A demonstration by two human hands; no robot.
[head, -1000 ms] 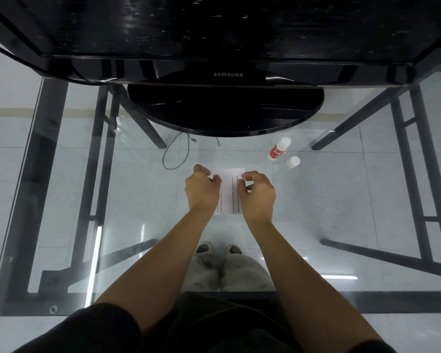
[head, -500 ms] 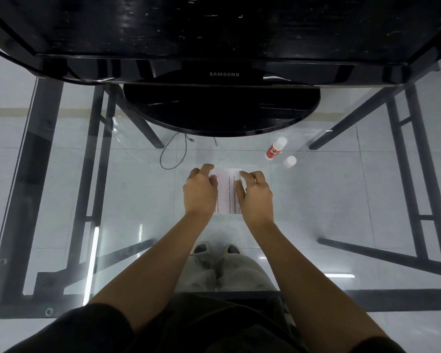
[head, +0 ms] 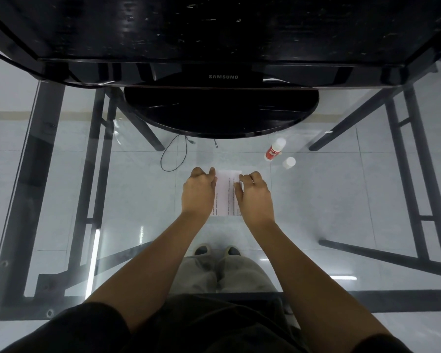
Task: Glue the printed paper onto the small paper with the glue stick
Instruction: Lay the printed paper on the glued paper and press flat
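A white printed paper [head: 225,192] with lines of small text lies flat on the glass table between my hands. My left hand [head: 199,191] rests on its left edge, fingers curled down onto it. My right hand [head: 253,194] presses on its right edge, fingertips near the top right corner. Whether a second small paper lies underneath I cannot tell. The red-and-white glue stick [head: 275,149] lies uncapped on the glass to the upper right, with its white cap [head: 289,162] standing beside it.
A black Samsung monitor [head: 222,77] with a round base [head: 220,115] stands at the back of the glass table [head: 341,200]. A thin black cable [head: 173,156] loops left of the paper. Black table legs and my feet show through the glass.
Both hands have shifted slightly on the paper; my right fingertips moved up toward the top right corner and the left thumb toward the top left. The paper stays in place.
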